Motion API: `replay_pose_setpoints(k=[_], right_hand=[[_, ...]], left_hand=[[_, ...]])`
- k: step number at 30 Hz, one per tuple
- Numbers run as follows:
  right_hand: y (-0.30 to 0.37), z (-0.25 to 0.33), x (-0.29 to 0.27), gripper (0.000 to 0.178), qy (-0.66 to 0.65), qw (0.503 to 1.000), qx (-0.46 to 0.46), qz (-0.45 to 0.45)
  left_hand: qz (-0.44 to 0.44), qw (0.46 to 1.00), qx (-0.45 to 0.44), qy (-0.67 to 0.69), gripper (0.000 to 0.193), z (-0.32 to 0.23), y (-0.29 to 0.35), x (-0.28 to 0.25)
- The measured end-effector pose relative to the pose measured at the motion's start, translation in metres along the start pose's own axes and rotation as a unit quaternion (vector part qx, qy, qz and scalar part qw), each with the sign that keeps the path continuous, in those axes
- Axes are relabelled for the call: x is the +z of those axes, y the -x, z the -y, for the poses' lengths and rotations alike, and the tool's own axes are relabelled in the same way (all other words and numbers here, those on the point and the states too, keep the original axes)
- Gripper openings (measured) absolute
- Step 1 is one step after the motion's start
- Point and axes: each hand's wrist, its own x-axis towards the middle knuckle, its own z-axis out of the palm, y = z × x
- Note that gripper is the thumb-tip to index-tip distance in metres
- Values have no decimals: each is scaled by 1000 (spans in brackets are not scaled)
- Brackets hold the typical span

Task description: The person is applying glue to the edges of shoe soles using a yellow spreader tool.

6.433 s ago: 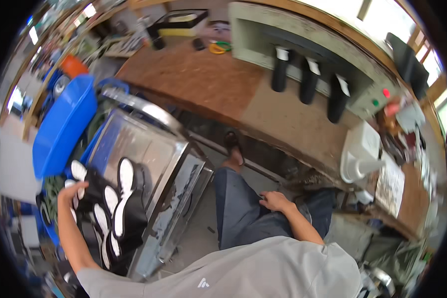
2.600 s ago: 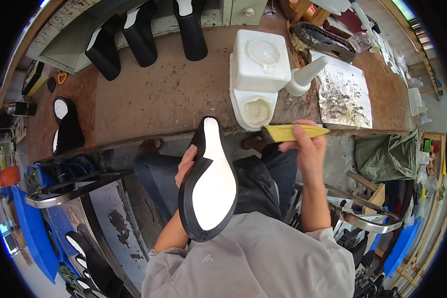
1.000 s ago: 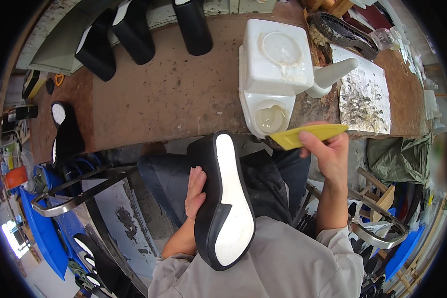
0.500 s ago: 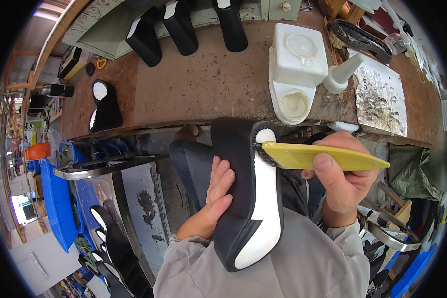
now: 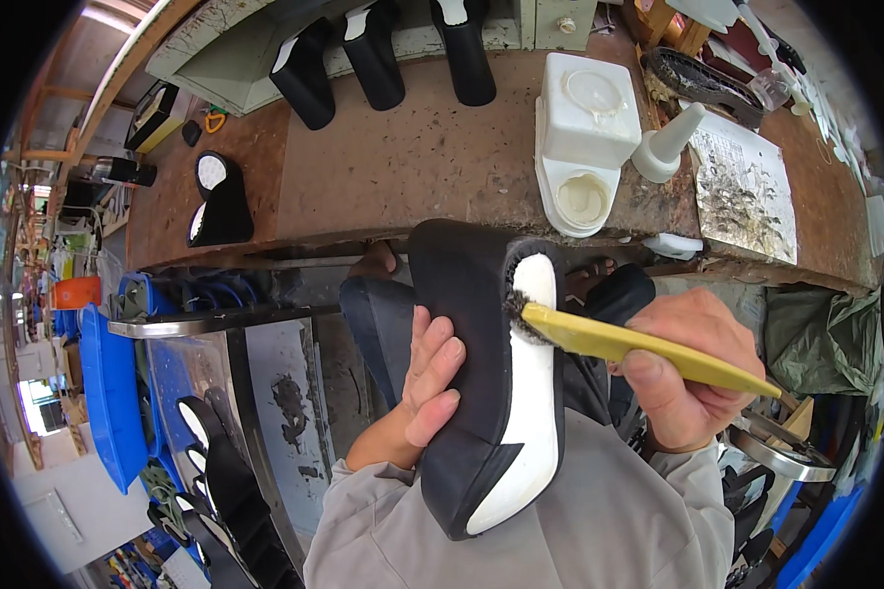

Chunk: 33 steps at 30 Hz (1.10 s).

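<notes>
A black wedge shoe sole [image 5: 467, 393] with a long white face is held upright against my front. My left hand [image 5: 428, 383] grips it from its left side, fingers laid along the black wall; the thumb is hidden behind. In my right hand [image 5: 692, 363] is a yellow-handled brush [image 5: 648, 351], pinched between thumb and fingers. Its dark bristles touch the white face near the upper end, beside the black rim. Beyond, on the bench, stands a white glue dispenser [image 5: 587, 118] with an open round cup of whitish paste at its front.
Three black wedge soles [image 5: 375, 64] stand along the back of the brown bench [image 5: 363, 177]. Another wedge [image 5: 224, 211] is at the bench's left. A white nozzle cone [image 5: 666, 145] and a stained sheet [image 5: 746, 187] lie right. More wedges [image 5: 231, 481] fill a rack lower left.
The brush has moved slightly down along the white face, and its handle now slants further down to the right. My left hand keeps its hold. The view has shifted a little.
</notes>
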Motion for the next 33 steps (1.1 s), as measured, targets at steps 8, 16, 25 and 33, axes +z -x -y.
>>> replay_pose_setpoints(k=[8,16,25,33], right_hand=[[16,3,8,21,-49,998,-33,-9],[29,2,10,23,-79,994,-80,17],[11,8,-2,15,-90,996,-24,-9],[-3,8,0,14,-70,996,-51,-10]], left_hand=[[0,1000,7,-11,49,-1,-4,-5],[0,999,-12,-50,56,-6,-10,-8],[0,999,22,-23,50,-12,-8,-8],[-6,999,29,-32,51,-15,-11,-11]])
